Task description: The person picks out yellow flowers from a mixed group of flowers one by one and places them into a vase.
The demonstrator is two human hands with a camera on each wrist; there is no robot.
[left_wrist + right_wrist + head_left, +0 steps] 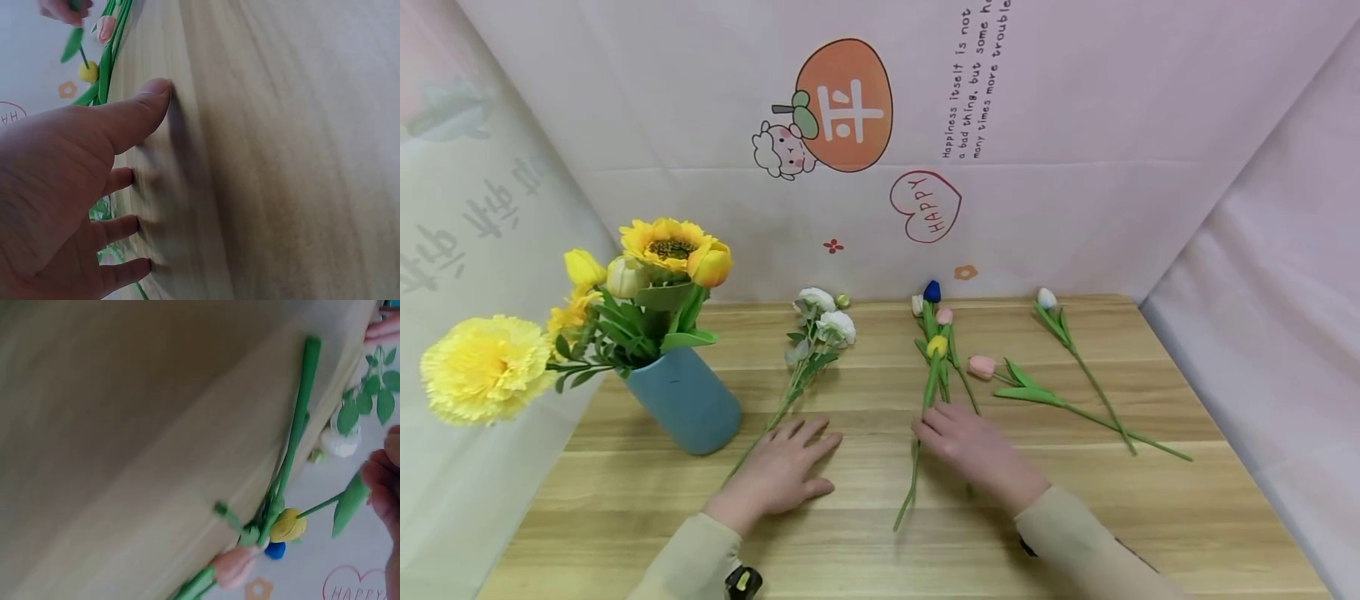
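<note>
My right hand [973, 450] pinches the green stem of a yellow tulip [937, 347]. In the right wrist view, that tulip's yellow bloom [289, 525] hangs from the stem beside the fingers. Behind it lie a blue tulip [932, 291], a pink tulip [944, 317] and a white tulip [917, 306], their stems partly hidden by the hand. My left hand [778, 471] is spread with its fingertips on the table, next to the stem of the white flowers [835, 328]. Nothing is in its grasp in the left wrist view.
On the left a blue vase [688, 404] holds a sunflower [672, 246], a large yellow bloom [486, 368] and several other flowers. Another pink tulip [982, 367] and a pale blue-white tulip [1047, 298] lie crossed at right. A printed cloth [1075, 100] hangs behind the wooden table [865, 550].
</note>
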